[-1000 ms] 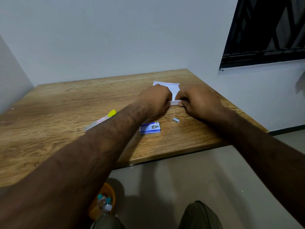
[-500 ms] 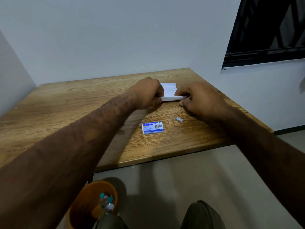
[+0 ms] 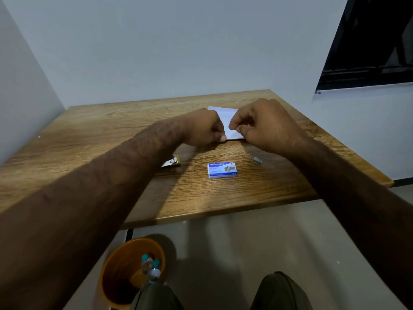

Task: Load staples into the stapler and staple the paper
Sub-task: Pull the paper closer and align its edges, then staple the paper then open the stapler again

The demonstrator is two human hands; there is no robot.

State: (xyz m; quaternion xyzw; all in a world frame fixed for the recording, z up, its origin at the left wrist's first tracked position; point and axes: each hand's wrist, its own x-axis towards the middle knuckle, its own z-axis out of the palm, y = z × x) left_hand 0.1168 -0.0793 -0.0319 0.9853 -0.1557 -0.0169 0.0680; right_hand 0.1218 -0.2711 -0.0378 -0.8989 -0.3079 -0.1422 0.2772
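Left hand (image 3: 204,128) holds paper (image 3: 225,117) beyond staple box (image 3: 222,170) labelled "kangaro".

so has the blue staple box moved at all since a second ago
No. The staple box keeps the same gap left of the loose staples; only the view shifted.

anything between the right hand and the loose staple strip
Nothing visible. The staple strip lies on bare table, nearer than the right hand, which is at the paper; the staple box sits to the strip's left, off that path.
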